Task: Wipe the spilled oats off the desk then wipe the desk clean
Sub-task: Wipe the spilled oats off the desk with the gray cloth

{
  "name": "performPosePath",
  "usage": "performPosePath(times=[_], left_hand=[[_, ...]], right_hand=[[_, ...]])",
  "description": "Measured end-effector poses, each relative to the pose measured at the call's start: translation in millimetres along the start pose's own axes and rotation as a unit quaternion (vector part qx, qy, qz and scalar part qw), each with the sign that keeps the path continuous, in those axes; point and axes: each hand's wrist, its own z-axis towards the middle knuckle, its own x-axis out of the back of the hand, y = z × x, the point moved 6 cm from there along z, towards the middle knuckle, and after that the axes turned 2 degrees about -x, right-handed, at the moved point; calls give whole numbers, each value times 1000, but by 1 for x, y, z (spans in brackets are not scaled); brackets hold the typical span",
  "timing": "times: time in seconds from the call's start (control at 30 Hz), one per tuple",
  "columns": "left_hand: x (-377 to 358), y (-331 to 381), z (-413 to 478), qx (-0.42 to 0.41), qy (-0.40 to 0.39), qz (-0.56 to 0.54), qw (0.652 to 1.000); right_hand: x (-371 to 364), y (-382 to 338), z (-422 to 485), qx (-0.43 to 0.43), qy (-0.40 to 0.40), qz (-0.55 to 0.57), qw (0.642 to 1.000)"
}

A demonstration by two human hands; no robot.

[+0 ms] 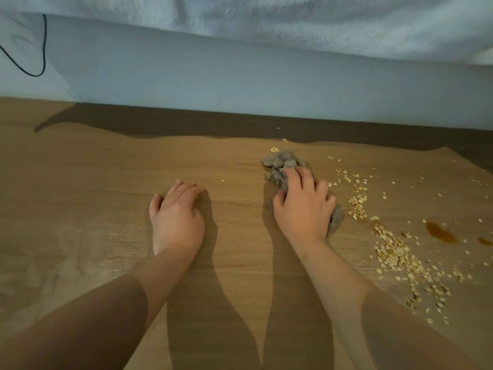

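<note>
One cloth (282, 164) | clutched by right hand (304, 206); left hand (177, 214) flat on desk (80, 182) | oats (394, 256) scattered | two stains (440, 232)

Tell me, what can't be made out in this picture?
Head view:
- Grey crumpled cloth: middle hidden under the right hand.
- Small brown liquid stain: cut off by the right edge.
- Thin black cable: leaves the left edge, ends unseen.
- Far strip of wooden desk: too shadowed to spot crumbs.

Left hand (176, 217): on counter (80, 182), left of right hand (304, 209).
Cloth (282, 166): under right hand, on counter.
Oats (394, 257): on counter, right of cloth.
Spill (440, 232): right of oats.
Bedding (266, 28): behind counter.
</note>
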Motion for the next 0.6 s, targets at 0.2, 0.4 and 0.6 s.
performPosePath(times=[0.2, 0.4, 0.6], left_hand=[[0, 6, -1, -21, -45, 47, 998], [5, 0, 8, -141, -150, 152, 967], [18, -45, 27, -180, -183, 189, 948]], right_hand=[[5, -1, -1, -14, 6, 18, 1000], [5, -2, 1, -31, -26, 17, 999], [21, -6, 0, -46, 60, 120, 990]])
